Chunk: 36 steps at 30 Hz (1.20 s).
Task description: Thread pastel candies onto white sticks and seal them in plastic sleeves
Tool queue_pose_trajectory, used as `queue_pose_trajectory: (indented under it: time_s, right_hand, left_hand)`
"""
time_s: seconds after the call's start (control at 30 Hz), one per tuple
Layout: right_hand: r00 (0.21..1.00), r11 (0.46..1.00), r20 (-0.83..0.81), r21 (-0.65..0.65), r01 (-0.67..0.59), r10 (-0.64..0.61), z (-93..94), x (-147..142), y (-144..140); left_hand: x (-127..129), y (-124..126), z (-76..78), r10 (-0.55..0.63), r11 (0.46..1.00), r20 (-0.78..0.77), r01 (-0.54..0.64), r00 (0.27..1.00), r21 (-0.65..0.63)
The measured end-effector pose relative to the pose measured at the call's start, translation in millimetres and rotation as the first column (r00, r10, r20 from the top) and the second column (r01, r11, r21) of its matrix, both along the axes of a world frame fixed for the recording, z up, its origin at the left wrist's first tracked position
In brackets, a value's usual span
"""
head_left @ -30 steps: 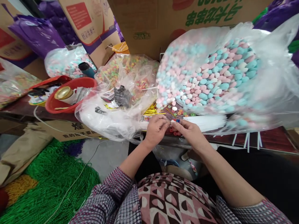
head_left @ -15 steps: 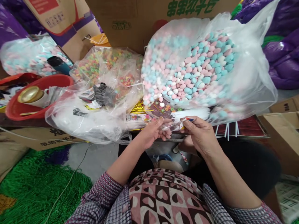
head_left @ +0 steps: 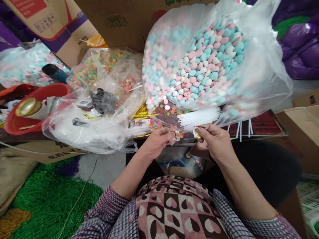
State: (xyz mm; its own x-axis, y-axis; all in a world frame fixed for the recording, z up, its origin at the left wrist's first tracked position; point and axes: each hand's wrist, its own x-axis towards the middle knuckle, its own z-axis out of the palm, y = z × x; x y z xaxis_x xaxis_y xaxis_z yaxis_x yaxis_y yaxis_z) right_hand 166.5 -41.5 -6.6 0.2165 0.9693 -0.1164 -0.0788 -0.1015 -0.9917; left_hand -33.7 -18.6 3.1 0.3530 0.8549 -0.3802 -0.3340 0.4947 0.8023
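My left hand [head_left: 158, 141] is closed, thumb against fingers, on a small clear wrapper [head_left: 177, 135] with bits of orange, pink and yellow at its right end. A little to the right, my right hand [head_left: 218, 141] pinches a small white and yellow printed piece [head_left: 196, 132]; a red and dark blue tip shows above the thumb. The two hands are apart at the table's front edge. Just beyond them lies a bundle of white sticks [head_left: 199, 117]. Printed clear packets [head_left: 141, 124] lie left of the sticks, below gold twist ties [head_left: 142, 112].
A big clear bag of pink, blue and white candies [head_left: 199, 73] stands behind the sticks. Left of it are a bag of colourful ring candies [head_left: 109, 63], crumpled clear plastic bags [head_left: 92, 132] and a red basin [head_left: 11, 121]. Green strands [head_left: 57, 192] cover the floor at left.
My left fingers have closed on the small wrapper, whose coloured end now shows. The right hand keeps its pinch. The whole view has shifted slightly.
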Motion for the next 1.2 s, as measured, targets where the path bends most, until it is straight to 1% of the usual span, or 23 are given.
queue_pose_trajectory:
  time_s: [0.03, 0.1, 0.2, 0.27, 0.33, 0.37, 0.43, 0.47, 0.57, 0.63, 0.8, 0.9, 1.0, 1.07, 1.1, 1.13, 1.2]
  right_hand:
    - [1.0, 1.0, 0.024, 0.006, 0.003, -0.003, -1.3, 1.5, -1.3]
    - [0.999, 1.0, 0.047, 0.004, 0.007, -0.007, -4.2, 3.9, -3.8]
    - [0.999, 0.999, 0.042, -0.049, -0.014, 0.016, -7.3, 4.7, -5.6]
    - [0.997, 0.993, -0.006, -0.091, -0.072, 0.071, -7.6, 3.1, -5.0]
    - [0.989, 0.987, -0.082, -0.099, -0.129, 0.121, -6.8, 0.4, -3.8]
    - [0.986, 0.987, -0.116, -0.092, -0.134, 0.123, -6.1, -1.1, -3.3]
    - [0.987, 0.993, -0.141, -0.072, -0.092, 0.081, -4.8, -3.8, -3.1]
    - [0.991, 0.996, -0.127, -0.065, -0.059, 0.05, -4.2, -4.9, -3.4]
    - [1.0, 0.997, -0.02, -0.07, -0.009, 0.008, -2.4, -6.4, -4.5]
    - [1.0, 0.997, 0.016, -0.079, -0.007, 0.008, -1.5, -6.1, -4.0]
    - [0.986, 0.996, -0.156, -0.068, -0.06, 0.049, -4.4, -3.7, 0.4]
    - [0.99, 0.997, -0.141, -0.069, -0.022, 0.012, -7.3, -1.6, 0.3]
    - [0.999, 0.998, -0.052, -0.059, 0.008, -0.011, -5.5, -1.3, -1.6]
    - [1.0, 0.999, -0.002, -0.05, 0.02, -0.02, -2.7, -2.9, -2.4]
    - [1.0, 0.999, 0.005, -0.048, 0.021, -0.021, -1.6, -4.0, -2.3]
    - [1.0, 0.999, 0.0, -0.047, 0.015, -0.015, -0.9, -5.1, -1.9]
    - [0.999, 0.999, -0.039, -0.049, -0.015, 0.013, -0.3, -6.5, -0.7]
  left_hand:
    - [1.7, -0.1, -0.9, 0.005, 1.0, -0.035, -0.004, 0.999, 0.022]
    - [6.0, -0.1, -2.3, 0.021, 0.994, -0.127, -0.008, 0.992, 0.105]
    - [12.8, -1.2, -3.8, 0.053, 0.968, -0.288, 0.023, 0.956, 0.252]
    - [15.5, -2.4, -5.2, 0.079, 0.949, -0.384, 0.048, 0.92, 0.311]
    - [15.9, -3.2, -7.3, 0.093, 0.935, -0.46, 0.082, 0.883, 0.346]
    - [15.3, -3.5, -8.7, 0.098, 0.928, -0.481, 0.095, 0.871, 0.36]
    - [13.1, -3.7, -11.4, 0.119, 0.918, -0.49, 0.093, 0.863, 0.386]
    - [11.9, -3.8, -12.7, 0.138, 0.915, -0.483, 0.075, 0.864, 0.396]
    - [9.1, -3.8, -14.5, 0.174, 0.917, -0.453, 0.024, 0.874, 0.399]
    - [8.3, -4.0, -14.3, 0.166, 0.926, -0.435, 0.012, 0.885, 0.377]
    - [7.7, -3.9, -12.2, 0.151, 0.934, -0.415, 0.008, 0.897, 0.357]
    - [5.7, -1.2, -10.0, 0.091, 0.935, -0.454, 0.081, 0.886, 0.346]
    - [1.8, 4.7, -4.6, -0.041, 0.924, -0.476, 0.214, 0.878, 0.316]
    - [-0.5, 9.8, 0.0, -0.13, 0.882, -0.513, 0.335, 0.849, 0.331]
    - [-1.2, 12.4, 2.0, -0.152, 0.846, -0.548, 0.395, 0.822, 0.357]
    - [-1.5, 14.8, 3.5, -0.151, 0.807, -0.587, 0.443, 0.795, 0.391]
    - [-1.1, 19.0, 4.6, -0.104, 0.745, -0.639, 0.485, 0.762, 0.458]
